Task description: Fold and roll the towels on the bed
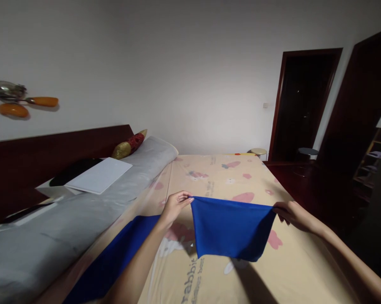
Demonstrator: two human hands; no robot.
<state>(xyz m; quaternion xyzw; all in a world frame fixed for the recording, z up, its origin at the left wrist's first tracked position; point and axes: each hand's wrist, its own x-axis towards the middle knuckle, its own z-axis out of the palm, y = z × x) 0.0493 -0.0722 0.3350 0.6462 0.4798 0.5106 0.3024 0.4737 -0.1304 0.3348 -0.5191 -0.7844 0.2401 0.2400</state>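
Observation:
A blue cloth (233,228) hangs stretched between my two hands, its top edge nearly straight and its lower edge just over the bed. My left hand (177,203) pinches the upper left corner between thumb and fingers. At the upper right corner, my right hand (288,211) is closed on the same cloth. A second blue cloth (114,257) lies on the bed to the left, partly covered by my left forearm. Beneath everything is a cream bedsheet (215,278) printed with pink shapes, rabbits and lettering.
Along the left runs a grey padded cushion (82,219) carrying a white flat box (100,175). A red and gold pillow (130,144) rests against the dark headboard (66,143). Two stools, one pale (259,151) and one dark (308,151), stand beyond the bed near a doorway (304,101).

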